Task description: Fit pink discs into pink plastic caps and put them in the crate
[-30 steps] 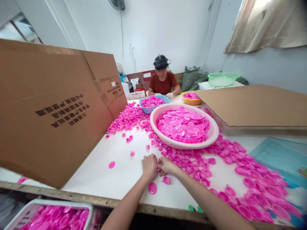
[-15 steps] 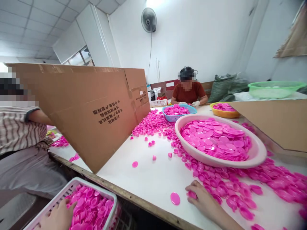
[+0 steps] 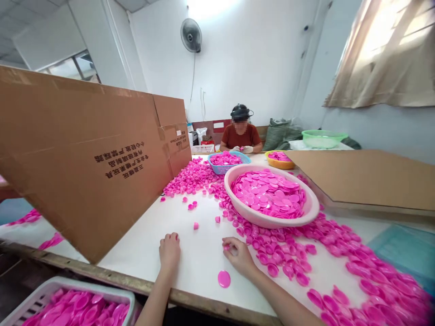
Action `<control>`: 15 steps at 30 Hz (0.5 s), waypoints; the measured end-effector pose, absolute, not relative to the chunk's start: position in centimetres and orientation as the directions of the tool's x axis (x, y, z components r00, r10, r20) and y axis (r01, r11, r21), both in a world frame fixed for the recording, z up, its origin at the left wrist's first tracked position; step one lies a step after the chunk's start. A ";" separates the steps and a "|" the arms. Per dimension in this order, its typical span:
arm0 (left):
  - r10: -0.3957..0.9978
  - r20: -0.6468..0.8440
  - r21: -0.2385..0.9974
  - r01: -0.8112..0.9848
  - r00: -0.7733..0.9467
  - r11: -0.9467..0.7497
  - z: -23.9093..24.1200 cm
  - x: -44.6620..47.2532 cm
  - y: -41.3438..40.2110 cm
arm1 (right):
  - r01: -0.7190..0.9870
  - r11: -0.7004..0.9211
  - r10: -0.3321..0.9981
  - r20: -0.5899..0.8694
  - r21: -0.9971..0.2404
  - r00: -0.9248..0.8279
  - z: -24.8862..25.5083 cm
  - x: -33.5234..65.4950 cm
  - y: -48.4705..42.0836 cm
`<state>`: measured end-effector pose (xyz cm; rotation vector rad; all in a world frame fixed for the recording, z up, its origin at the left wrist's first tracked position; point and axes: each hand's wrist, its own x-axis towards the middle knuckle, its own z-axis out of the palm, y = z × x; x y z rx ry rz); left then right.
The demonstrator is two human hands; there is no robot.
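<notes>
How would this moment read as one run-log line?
left grip: at white tabletop, hold unclear | right grip: holding small pink piece | pink disc: lying flat

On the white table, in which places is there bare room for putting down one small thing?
Bare tabletop shows between the left hand and the cardboard box, and between both hands, bordered by two small cups beyond and a flat disc nearer. It is crowded right of the right hand and along the basin's near side, with pink pieces.
</notes>
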<state>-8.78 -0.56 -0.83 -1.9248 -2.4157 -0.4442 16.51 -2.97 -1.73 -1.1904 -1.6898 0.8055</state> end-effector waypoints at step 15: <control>0.996 0.091 0.927 0.367 -0.024 -0.076 0.8 3.0 -2.3 | 0.357 0.263 0.965 0.245 -0.896 -0.097 -0.6 17.9 -2.7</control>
